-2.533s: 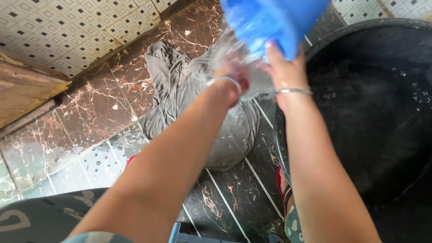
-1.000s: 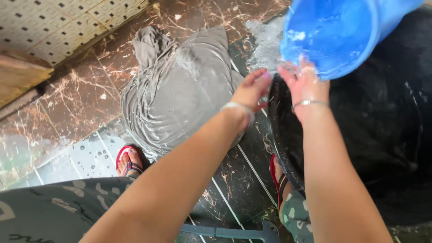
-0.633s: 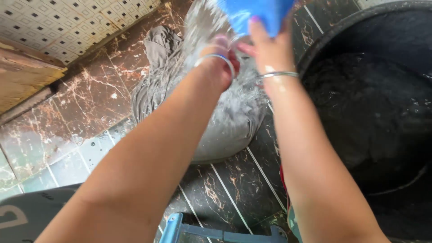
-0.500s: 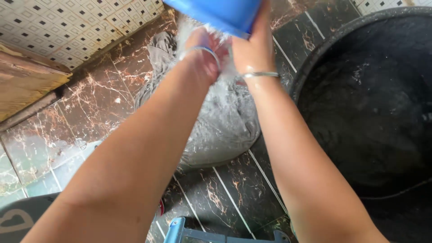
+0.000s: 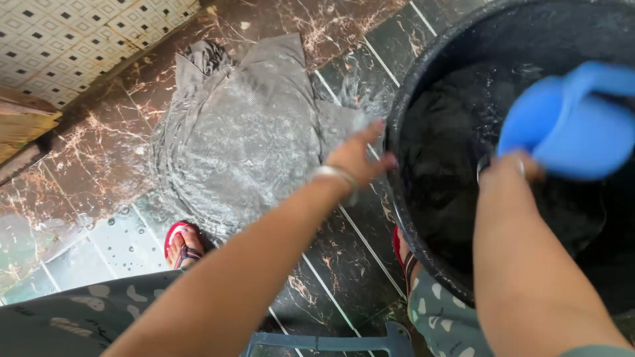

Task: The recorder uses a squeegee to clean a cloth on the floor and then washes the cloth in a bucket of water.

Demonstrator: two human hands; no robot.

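Landmark: the big black tub at the right of the floor; every place below is told from it.
Right hand: my right hand is over the inside of the tub, near its close wall, fingers wrapped around the blue mug.
Blue mug: blurred, held over the tub's dark interior, its handle side toward the far right; I cannot tell whether it touches the water.
Left hand: my left hand hangs just outside the tub's left rim, fingers spread and empty, a thin bangle on the wrist.
Grey cloth: the wet grey cloth lies spread flat on the floor to the left of the tub, one corner reaching almost to the rim, just beyond my left fingertips.
Floor: dark marbled tiles with pale veins, wet around the cloth and beside the tub.
Feet: a red sandal shows well left of the tub, below the cloth; another red strap sits tight against the tub's near wall.
Stool: a blue frame at the bottom edge, nearer me than the tub.
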